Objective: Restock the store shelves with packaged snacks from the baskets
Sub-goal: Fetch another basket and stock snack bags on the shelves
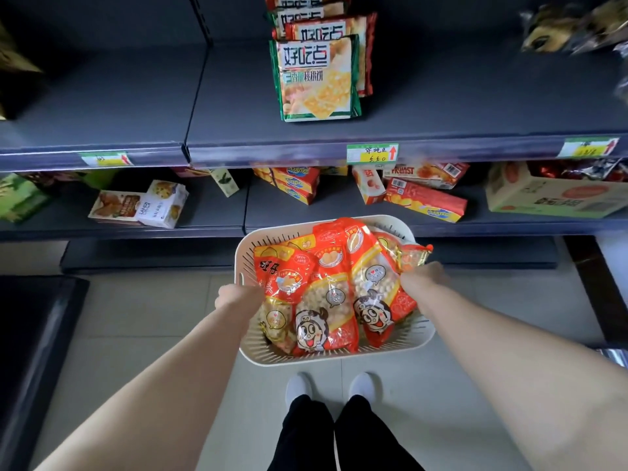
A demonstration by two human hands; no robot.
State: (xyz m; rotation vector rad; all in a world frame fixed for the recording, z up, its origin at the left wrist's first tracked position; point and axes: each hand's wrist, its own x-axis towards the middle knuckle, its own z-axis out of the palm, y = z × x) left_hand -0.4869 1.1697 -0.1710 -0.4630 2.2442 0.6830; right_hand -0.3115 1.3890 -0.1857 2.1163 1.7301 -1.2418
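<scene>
A white slotted basket (336, 358) hangs in front of me, below the shelves and above the tiled floor. It is filled with several red snack bags (326, 300) printed with a cartoon face. My left hand (234, 295) grips the basket's left rim, its fingers hidden behind the bags. My right hand (424, 277) grips the right side, where the rim is covered by the bags. The upper dark shelf (441, 107) holds a row of green and red cracker packs (317, 78).
The lower shelf (210, 212) carries biscuit boxes (142, 207), red boxes (424, 198) and a cardboard carton (550, 195). Price tags (372, 153) sit on the upper shelf edge. A dark counter (30, 351) stands at left. My feet (333, 389) are on the tiles.
</scene>
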